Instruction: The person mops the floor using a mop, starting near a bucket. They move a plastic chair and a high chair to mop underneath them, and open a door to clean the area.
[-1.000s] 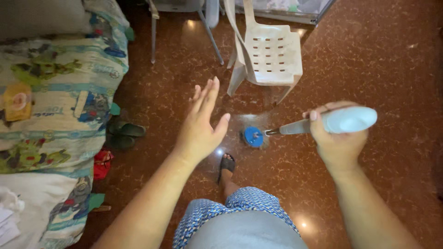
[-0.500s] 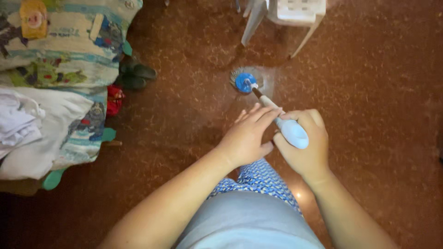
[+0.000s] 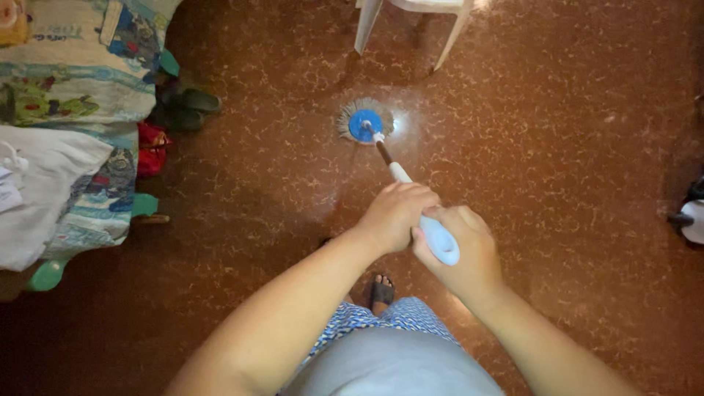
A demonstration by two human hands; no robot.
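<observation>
Both hands clasp a mop handle (image 3: 433,233): the left hand (image 3: 396,216) wrapped around the shaft, the right hand (image 3: 462,253) closed over its pale-blue end. The round mop head (image 3: 364,123) rests on the reddish floor (image 3: 557,147), near a white chair (image 3: 411,18) at the far side.

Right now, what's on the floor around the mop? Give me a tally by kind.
Mop, held by the left hand and right hand: 1
White plastic chair: 1
Dark green sandals by the bed: 2
Red cloth bundle: 1
Total: 5
</observation>
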